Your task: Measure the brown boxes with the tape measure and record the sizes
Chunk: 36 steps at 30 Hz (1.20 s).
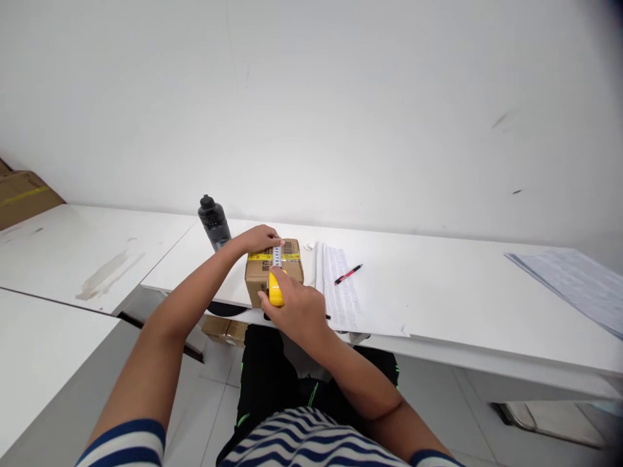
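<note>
A small cardboard box [256, 285] with yellow tape sits near the front edge of the white table. My right hand [302, 310] is wrapped round a yellow tape measure [276, 292] at the near side of the box. Its pale, numbered blade [277, 256] runs out across the box top, away from me. At the far edge, my left hand [263, 239] is closed at the blade's end, its fingertips partly hidden.
A dark water bottle [215, 224] stands to the left, behind my forearm. Right of the box, a red-and-black pen [348, 274] lies on written sheets [338, 298]. More papers [577, 279] rest at far right. Cartons [26, 194] stand at far left, with another box [224, 329] below the table.
</note>
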Motion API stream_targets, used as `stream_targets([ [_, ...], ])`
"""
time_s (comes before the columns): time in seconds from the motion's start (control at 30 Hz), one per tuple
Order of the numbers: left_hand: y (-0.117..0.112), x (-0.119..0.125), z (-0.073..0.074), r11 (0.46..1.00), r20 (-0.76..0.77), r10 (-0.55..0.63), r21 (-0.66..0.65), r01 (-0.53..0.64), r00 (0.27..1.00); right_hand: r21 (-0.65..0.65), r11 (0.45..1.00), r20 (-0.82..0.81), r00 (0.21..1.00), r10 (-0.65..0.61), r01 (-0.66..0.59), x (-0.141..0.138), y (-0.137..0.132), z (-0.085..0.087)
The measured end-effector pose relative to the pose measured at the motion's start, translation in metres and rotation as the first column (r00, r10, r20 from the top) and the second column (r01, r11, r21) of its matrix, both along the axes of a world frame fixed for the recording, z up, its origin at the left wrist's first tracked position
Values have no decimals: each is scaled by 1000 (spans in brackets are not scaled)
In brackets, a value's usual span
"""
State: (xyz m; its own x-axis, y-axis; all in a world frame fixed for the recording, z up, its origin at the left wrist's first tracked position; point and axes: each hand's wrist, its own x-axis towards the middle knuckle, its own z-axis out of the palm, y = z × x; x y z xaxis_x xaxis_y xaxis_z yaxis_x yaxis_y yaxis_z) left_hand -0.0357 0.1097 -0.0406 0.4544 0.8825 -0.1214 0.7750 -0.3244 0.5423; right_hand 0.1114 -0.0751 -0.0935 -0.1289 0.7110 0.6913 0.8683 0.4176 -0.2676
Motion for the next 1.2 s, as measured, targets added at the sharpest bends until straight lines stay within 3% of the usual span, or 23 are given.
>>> stream_targets([
  [0.13,-1,-1,1,996,234,50,54,-64,971,28,999,-22,1000,19,-19,6,0,-12],
  [0.23,-18,0,19,969,406,61,196,-152,912,41,999,-146,989,15,-9,18,1,-28],
  [0.3,-43,8,35,951,476,36,253,-176,879,77,997,-281,960,5,18,28,5,-41],
  [0.37,-74,19,44,960,478,-30,257,-107,878,116,992,-399,917,4,46,37,8,-54],
  [0.43,-101,32,42,961,361,-138,274,36,923,150,987,-479,878,17,62,44,11,-65],
  [0.53,-119,37,19,942,123,-223,281,182,967,117,993,-557,829,42,28,52,15,-76],
  [0.63,-114,11,-12,940,-71,-72,329,92,995,16,998,-627,777,61,-66,61,23,-76],
  [0.7,-112,-21,-31,929,-86,28,371,6,996,-19,992,-677,731,81,-128,68,33,-69],
  [0.8,-120,-68,-61,900,82,97,418,-122,992,2,960,-770,612,180,-279,69,57,-49],
  [0.9,-134,-91,-102,873,357,165,381,-305,919,-14,843,-801,510,313,-538,51,88,-22],
  [0.97,-138,-90,-132,884,489,181,300,-359,853,-88,746,-744,542,392,-660,29,108,-5],
  [1.03,-138,-82,-155,915,569,164,217,-340,806,-201,643,-619,605,502,-739,6,125,9],
  [1.13,-136,-65,-167,900,723,228,99,-425,652,-372,527,-318,638,701,-764,-20,140,25],
  [1.2,-135,-52,-160,839,816,319,-7,-544,481,-434,532,-104,627,772,-727,-30,144,32],
])
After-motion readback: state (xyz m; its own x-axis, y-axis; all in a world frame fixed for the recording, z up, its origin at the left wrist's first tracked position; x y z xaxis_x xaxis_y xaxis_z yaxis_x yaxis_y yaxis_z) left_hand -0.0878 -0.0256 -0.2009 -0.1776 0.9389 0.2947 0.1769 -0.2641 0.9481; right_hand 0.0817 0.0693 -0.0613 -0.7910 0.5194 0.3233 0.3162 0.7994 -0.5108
